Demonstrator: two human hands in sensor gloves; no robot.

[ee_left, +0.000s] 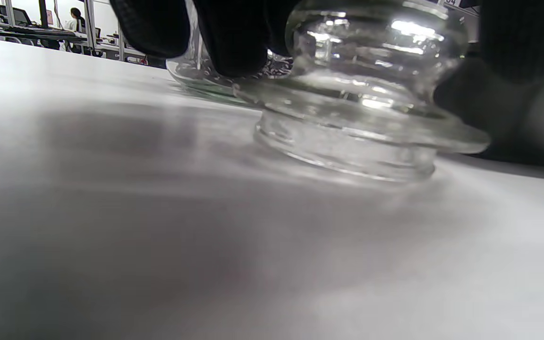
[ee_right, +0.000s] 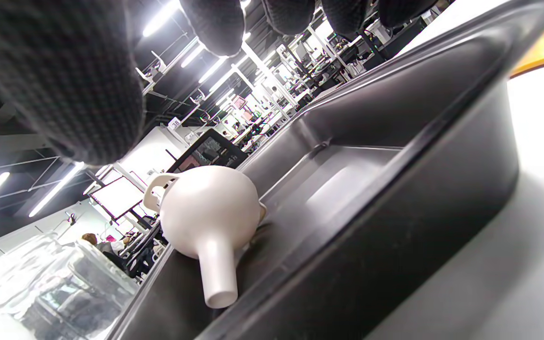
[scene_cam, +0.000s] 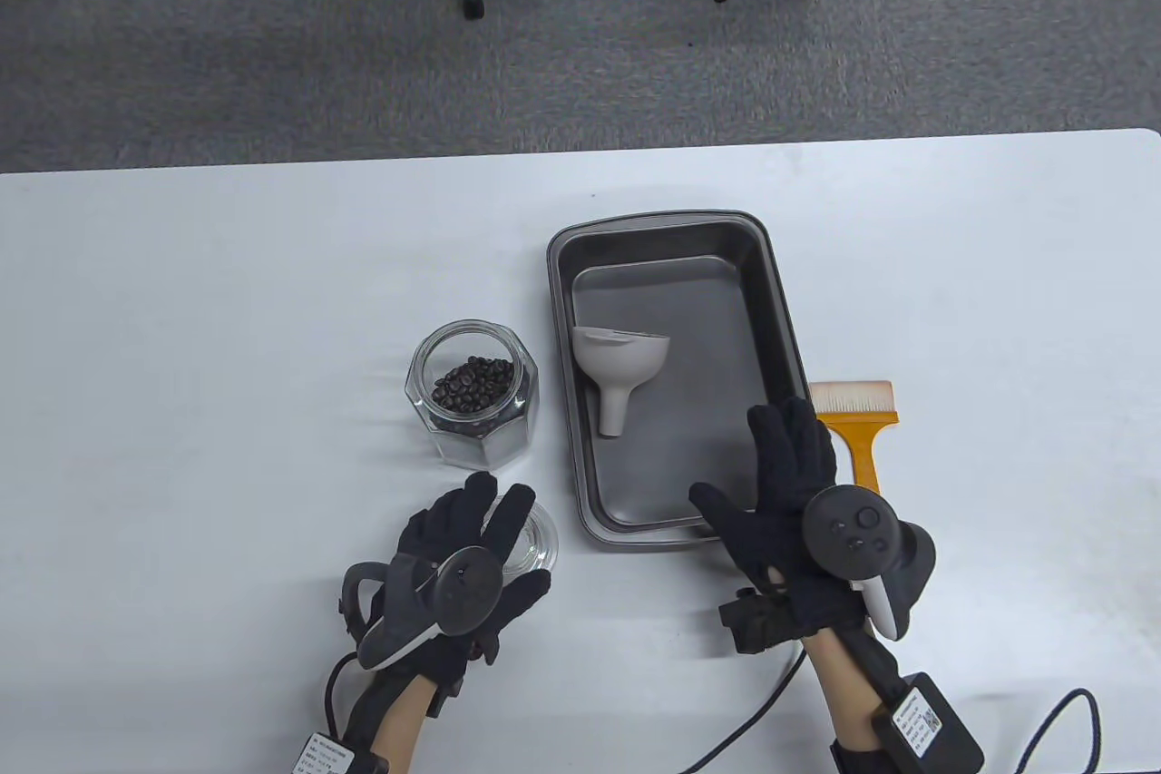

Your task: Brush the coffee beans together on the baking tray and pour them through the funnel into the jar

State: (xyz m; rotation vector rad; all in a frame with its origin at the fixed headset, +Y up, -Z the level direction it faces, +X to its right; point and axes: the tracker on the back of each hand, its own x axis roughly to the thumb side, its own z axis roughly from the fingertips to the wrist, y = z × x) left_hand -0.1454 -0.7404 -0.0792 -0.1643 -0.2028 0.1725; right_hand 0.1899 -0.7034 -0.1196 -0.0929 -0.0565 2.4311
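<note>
left hand (scene_cam: pixel 453 570) low over the white table (scene_cam: pixel 227 311), fingers (scene_cam: pixel 472 506) stretched forward and fairly straight above the glass lid (scene_cam: pixel 535 538); from the left wrist view, fingertips (ee_left: pixel 234 42) right at the lid's (ee_left: pixel 361 108) knob, contact or grip impossible to confirm. lid flat on the table, knob up, partly under the fingers.

just beyond those fingertips, the glass jar (scene_cam: pixel 473 393), upright, open-mouthed, holding coffee beans (scene_cam: pixel 472 384) in a dark heap at the bottom. jar just beside the baking tray's (scene_cam: pixel 771 266) long side, not clearly touching.

right hand (scene_cam: pixel 785 502) spread open, fingers (scene_cam: pixel 798 438) straight and apart, thumb out to its left, hovering at the near corner of the tray, nothing gripped. seen from the right wrist view, fingertips (ee_right: pixel 215 23) hanging clear above the tray (ee_right: pixel 442 156).

ahead of that hand and to its left, the pale funnel (scene_cam: pixel 621 370) lying on its side inside the tray, wide mouth away, spout pointing back toward the near end; in the right wrist view, the funnel (ee_right: pixel 208 222) resting against the tray's jar-side wall, jar (ee_right: pixel 40 288) blurred beyond. no loose beans discernible on the tray floor.

immediately right of the right fingers, the brush (scene_cam: pixel 853 420) flat on the table, pale bristles away, orange handle running back under the tracker (scene_cam: pixel 848 533), just beside the tray's rim.
</note>
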